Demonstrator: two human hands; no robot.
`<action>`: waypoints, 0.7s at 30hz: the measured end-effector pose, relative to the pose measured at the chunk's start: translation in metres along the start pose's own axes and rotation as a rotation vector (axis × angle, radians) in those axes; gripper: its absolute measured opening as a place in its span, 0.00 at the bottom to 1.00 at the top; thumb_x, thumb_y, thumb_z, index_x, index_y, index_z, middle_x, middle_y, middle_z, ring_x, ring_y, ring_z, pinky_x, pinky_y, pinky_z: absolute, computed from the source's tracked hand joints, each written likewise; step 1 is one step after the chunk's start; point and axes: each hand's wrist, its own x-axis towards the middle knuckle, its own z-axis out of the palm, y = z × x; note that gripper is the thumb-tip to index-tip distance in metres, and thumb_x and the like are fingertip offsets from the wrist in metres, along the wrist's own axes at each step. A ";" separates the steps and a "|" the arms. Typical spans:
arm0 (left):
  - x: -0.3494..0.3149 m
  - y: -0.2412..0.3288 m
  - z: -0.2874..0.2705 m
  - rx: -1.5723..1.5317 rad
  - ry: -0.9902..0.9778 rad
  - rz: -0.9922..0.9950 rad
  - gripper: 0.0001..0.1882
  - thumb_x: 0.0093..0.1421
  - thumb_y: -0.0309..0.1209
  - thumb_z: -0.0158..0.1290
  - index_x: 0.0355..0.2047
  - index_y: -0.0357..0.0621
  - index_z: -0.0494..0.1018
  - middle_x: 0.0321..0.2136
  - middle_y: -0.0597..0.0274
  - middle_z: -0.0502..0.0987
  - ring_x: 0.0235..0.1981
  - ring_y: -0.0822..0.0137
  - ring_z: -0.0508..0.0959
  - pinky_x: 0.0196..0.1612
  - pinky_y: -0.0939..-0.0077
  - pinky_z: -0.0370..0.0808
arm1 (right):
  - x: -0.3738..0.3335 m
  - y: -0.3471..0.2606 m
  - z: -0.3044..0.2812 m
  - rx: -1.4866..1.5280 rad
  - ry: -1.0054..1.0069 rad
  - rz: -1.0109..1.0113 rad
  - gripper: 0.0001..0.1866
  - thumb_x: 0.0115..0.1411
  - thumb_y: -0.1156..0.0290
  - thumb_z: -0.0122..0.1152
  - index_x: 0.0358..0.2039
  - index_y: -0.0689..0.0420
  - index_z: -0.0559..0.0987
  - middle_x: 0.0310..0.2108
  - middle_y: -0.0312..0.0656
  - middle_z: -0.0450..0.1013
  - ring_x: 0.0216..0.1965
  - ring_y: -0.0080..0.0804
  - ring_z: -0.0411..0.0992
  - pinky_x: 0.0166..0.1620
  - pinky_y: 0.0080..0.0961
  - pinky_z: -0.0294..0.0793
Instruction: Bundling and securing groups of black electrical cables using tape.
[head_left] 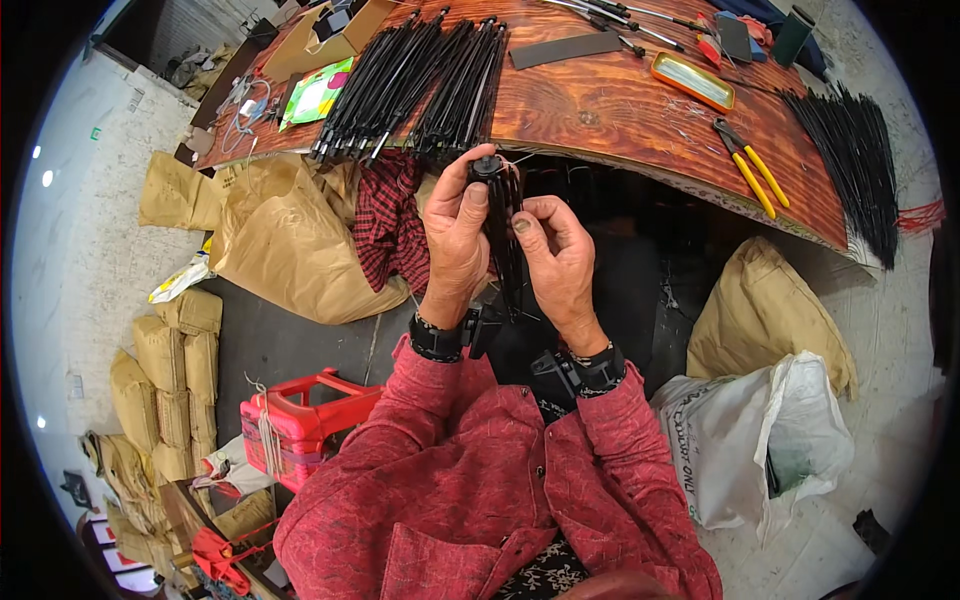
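Between my hands hangs a folded black umbrella frame (503, 235), its round hub uppermost and its thin ribs pointing down toward me. My left hand (455, 235) grips it near the hub, thumb and forefinger on either side. Thumb and forefinger of my right hand (560, 260) are pinched at the right side of the ribs; the exact part between them is too small to tell. Just beyond the hands, the wooden table (590, 115) carries two piles of similar black frames, the left pile (385, 80) and the right pile (460, 85).
Yellow-handled pliers (752, 170), an oblong tin (692, 80) and a dark flat strip (566, 49) lie on the table. Black rods (850, 165) overhang its right end. Below are a red plastic stool (310, 415), brown paper sacks (290, 245) and a white sack (750, 440).
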 end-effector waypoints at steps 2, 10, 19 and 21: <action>-0.001 0.001 -0.002 0.021 0.008 0.013 0.24 0.69 0.33 0.53 0.60 0.33 0.65 0.47 0.52 0.77 0.46 0.62 0.79 0.52 0.69 0.77 | -0.002 0.000 0.002 0.007 -0.007 0.025 0.07 0.68 0.73 0.58 0.42 0.62 0.75 0.35 0.32 0.72 0.36 0.17 0.69 0.42 0.15 0.70; 0.004 0.007 -0.006 -0.050 -0.012 -0.001 0.24 0.69 0.36 0.54 0.60 0.35 0.65 0.47 0.50 0.77 0.44 0.60 0.76 0.49 0.66 0.75 | -0.002 0.002 0.002 0.097 0.092 -0.013 0.08 0.70 0.72 0.50 0.46 0.61 0.72 0.36 0.34 0.69 0.33 0.19 0.69 0.40 0.18 0.72; 0.007 0.005 -0.033 -0.205 -0.078 0.020 0.25 0.69 0.38 0.53 0.60 0.36 0.66 0.46 0.49 0.76 0.42 0.60 0.78 0.45 0.68 0.77 | 0.008 0.017 -0.026 0.302 0.214 0.095 0.11 0.71 0.68 0.47 0.48 0.61 0.71 0.35 0.36 0.68 0.32 0.21 0.69 0.39 0.20 0.73; 0.005 0.006 -0.036 -0.256 -0.092 0.000 0.25 0.69 0.38 0.54 0.60 0.38 0.66 0.47 0.49 0.76 0.43 0.59 0.78 0.44 0.67 0.77 | 0.002 0.020 -0.034 0.308 0.248 0.130 0.12 0.72 0.67 0.47 0.48 0.61 0.71 0.36 0.36 0.69 0.32 0.21 0.70 0.40 0.21 0.74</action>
